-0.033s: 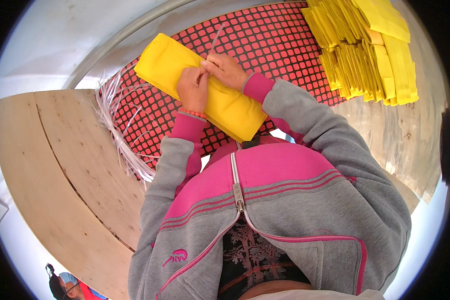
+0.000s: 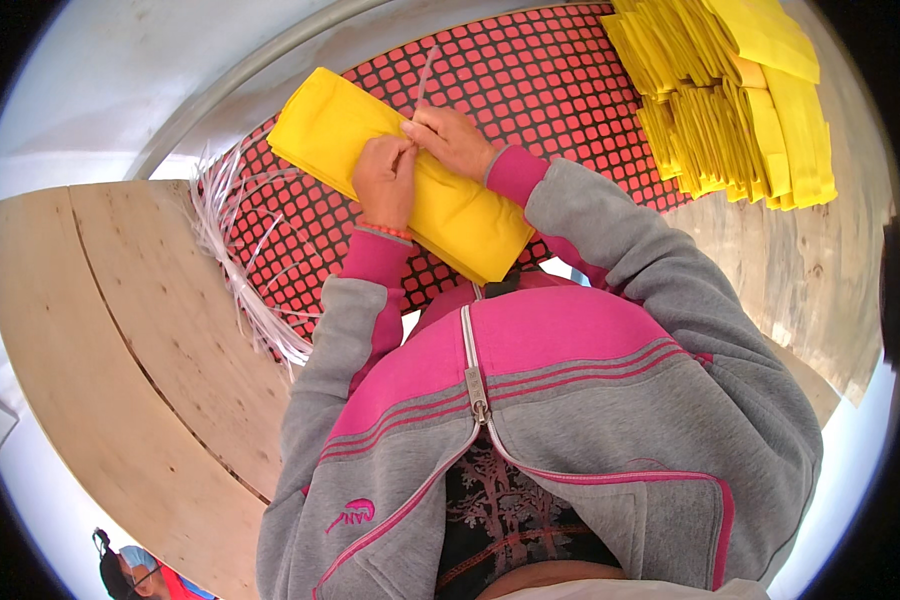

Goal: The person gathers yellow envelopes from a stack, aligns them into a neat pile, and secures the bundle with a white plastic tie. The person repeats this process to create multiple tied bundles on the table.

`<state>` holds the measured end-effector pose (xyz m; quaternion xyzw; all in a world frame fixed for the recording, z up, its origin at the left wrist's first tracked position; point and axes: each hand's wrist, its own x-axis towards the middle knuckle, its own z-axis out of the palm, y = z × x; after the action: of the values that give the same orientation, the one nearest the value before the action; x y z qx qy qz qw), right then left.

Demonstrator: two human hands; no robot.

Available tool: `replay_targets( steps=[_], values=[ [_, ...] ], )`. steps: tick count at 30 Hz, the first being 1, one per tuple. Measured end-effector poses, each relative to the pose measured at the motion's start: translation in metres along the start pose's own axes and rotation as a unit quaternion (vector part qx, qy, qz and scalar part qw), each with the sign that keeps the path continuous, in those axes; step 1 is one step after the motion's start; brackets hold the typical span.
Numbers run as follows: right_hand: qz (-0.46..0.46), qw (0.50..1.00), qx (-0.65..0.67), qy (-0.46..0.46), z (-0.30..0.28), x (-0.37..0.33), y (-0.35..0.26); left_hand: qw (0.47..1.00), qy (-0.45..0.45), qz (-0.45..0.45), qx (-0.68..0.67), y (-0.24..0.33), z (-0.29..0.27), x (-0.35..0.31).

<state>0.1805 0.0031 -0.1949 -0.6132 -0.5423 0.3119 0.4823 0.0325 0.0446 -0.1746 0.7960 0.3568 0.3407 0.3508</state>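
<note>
A folded bundle of yellow cloth-like material (image 2: 470,215) lies slantwise on a red table cover with a black grid (image 2: 550,85), in front of me. Both hands meet over its middle, with fingertips close together. My left hand (image 2: 385,180) is closed in a pinch against the bundle's top. Beside it, the closed fingers of my right hand (image 2: 452,138) press on the bundle's far side. A thin pale plastic strip (image 2: 426,80) sticks up from between the fingers, its free end pointing away from me. Where it runs under the fingers is hidden.
Loose white strips (image 2: 235,260) hang along the cover's left edge, by a wooden board (image 2: 160,330). Stacked yellow folded pieces (image 2: 720,120) rise at the far right. A grey pipe (image 2: 240,75) runs behind the table. Another person (image 2: 135,575) shows at the lower left corner.
The free end of the pale strip has swung slightly to the left. My hands and the yellow bundle stay almost where they were.
</note>
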Motion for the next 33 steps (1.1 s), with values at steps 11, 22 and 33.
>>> replay_targets(
  steps=[11, 22, 33],
  values=[
    [0.141, 0.975, 0.152, -0.086, -0.017, -0.001, -0.012, 0.917, -0.087, -0.287, -0.265, -0.007, -0.013, 0.004],
    [-0.072, 0.945, -0.28, -0.155, -0.033, -0.005, -0.019, 0.91, -0.104, -0.289, -0.279, -0.012, -0.009, 0.01],
    [-0.035, 0.96, -0.261, -0.097, -0.017, -0.005, -0.005, 0.965, -0.133, -0.198, -0.109, -0.019, -0.012, 0.011]
  ],
)
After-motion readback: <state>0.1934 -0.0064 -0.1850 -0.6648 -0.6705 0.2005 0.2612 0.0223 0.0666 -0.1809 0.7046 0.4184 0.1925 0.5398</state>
